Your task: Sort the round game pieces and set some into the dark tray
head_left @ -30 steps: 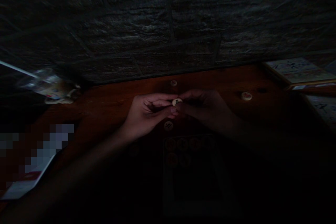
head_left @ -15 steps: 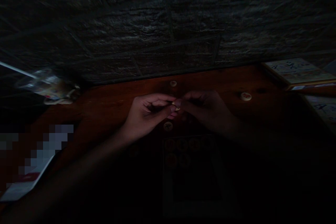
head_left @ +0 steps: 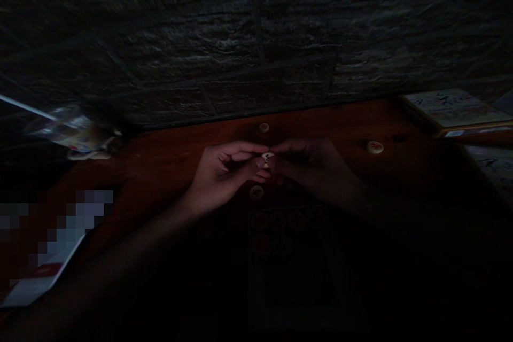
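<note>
Disc pinched by left hand and right hand over a table.
Nearest, a dim tray; then a loose marked piece; then the held disc, which might slip if either pinch loosened; farthest, a pale piece near the table's far edge.

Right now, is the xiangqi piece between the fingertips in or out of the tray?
Out: left hand and right hand hold the xiangqi piece beyond the tray.

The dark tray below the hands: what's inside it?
The tray holds six faintly visible round pieces: four in the far row, two in the next. What lies beneath them is covered; shadow obscures the rest.
</note>
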Motion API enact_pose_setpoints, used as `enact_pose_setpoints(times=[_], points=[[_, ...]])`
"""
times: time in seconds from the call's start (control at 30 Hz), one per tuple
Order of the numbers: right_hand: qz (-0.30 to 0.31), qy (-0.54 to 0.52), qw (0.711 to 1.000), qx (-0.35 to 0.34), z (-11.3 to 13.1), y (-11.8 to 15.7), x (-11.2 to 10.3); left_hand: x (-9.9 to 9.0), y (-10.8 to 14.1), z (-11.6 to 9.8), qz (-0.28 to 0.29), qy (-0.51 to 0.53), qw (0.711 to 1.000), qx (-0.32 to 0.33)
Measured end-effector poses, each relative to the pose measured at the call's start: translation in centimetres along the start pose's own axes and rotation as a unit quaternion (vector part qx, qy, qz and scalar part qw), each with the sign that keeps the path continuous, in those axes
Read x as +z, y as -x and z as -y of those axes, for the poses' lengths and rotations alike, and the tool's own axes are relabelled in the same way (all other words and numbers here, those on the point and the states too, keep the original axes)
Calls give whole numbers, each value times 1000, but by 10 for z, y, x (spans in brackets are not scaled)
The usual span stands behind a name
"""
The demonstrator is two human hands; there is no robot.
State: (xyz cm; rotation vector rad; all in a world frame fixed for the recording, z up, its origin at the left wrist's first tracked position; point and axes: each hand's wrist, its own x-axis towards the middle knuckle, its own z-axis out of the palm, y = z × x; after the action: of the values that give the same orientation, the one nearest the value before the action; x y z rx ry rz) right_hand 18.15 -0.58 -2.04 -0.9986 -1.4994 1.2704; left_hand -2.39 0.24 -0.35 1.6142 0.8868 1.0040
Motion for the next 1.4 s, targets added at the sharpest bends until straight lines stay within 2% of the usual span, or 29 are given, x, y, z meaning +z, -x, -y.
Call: enact_pose_setpoints(times=[0.4,0.7,1.0,1.27,1.4], points=[[3,-5,1000,10,4,1,0,-2,0,4,16,-49,998,37],[-8,4,1000,0,2,1,1,-2,-3,7,-30,-65,995,69],[-21,-43,999,2,3,3,3,-2,-2,9,-28,-97,988,117],[3,-64,998,17,5,2,2,-2,0,11,-33,-165,971,170],[8,-78,996,36,8,1,3,-5,1,8,-20,-227,944,240]])
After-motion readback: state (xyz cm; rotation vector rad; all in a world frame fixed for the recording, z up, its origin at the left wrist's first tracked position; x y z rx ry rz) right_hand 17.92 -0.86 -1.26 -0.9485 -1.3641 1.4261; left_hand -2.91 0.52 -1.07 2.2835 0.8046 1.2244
